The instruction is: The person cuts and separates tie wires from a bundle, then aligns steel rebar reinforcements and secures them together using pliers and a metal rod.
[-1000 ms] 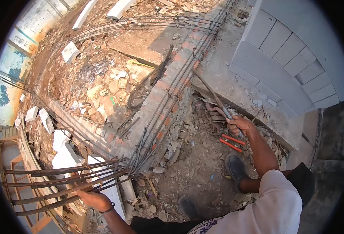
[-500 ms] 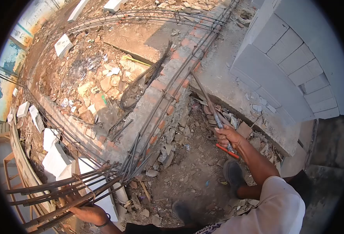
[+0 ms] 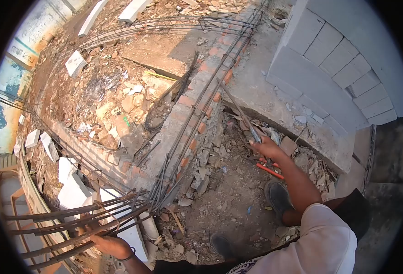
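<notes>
My left hand point(image 3: 106, 245) is at the lower left, fingers wrapped round a lower bar of a rusty rebar cage point(image 3: 64, 223). A square wire stirrup point(image 3: 108, 212) ties the bars just above it. My right hand point(image 3: 266, 148) is closed round a long metal bar point(image 3: 239, 111) that slants up to the left. The bar's far tip reaches the rebar lying along the low brick and concrete wall point(image 3: 176, 121). Beneath my right hand, a tool with red-orange handles point(image 3: 270, 170) rests on the rubble; its far end is hidden.
White blocks point(image 3: 76, 192) lie at the left. A stacked grey block wall point(image 3: 338, 59) stands at the right, beside a concrete ledge point(image 3: 297, 132). My shoes point(image 3: 278, 201) are on dirt and broken rubble. More rebar point(image 3: 156, 22) stretches across the back.
The view has shifted slightly. My right hand, still round the metal bar, shows more of the red-handled tool below it. My left hand keeps its hold on the rebar.
</notes>
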A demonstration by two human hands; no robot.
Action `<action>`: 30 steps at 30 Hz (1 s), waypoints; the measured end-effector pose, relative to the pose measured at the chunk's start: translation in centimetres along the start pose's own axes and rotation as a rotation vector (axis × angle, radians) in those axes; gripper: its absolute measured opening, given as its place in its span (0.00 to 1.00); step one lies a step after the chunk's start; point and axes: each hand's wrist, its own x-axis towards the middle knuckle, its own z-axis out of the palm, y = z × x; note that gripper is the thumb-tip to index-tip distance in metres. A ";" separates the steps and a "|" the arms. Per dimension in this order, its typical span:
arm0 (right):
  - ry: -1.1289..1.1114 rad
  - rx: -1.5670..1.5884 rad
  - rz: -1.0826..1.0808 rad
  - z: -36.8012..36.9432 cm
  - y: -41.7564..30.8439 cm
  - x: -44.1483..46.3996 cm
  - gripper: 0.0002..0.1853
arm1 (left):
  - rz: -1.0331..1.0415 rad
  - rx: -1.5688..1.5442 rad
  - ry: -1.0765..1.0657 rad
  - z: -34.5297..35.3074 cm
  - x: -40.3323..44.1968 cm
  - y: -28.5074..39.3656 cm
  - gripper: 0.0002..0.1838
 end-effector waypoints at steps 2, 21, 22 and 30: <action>0.127 -0.269 -0.109 -0.9 0.2 0.3 0.20 | -0.024 -0.243 -0.042 0.1 0.6 3.2 0.29; 0.425 -0.463 -0.418 0.2 1.2 2.4 0.38 | -0.171 -0.728 0.013 1.2 1.8 3.5 0.28; 0.332 -0.433 -0.278 0.3 0.7 2.5 0.38 | -0.165 -0.801 0.042 1.1 1.7 3.5 0.26; 0.406 -0.575 -0.309 0.2 3.1 4.3 0.38 | -0.290 -0.790 0.022 0.9 2.0 4.5 0.26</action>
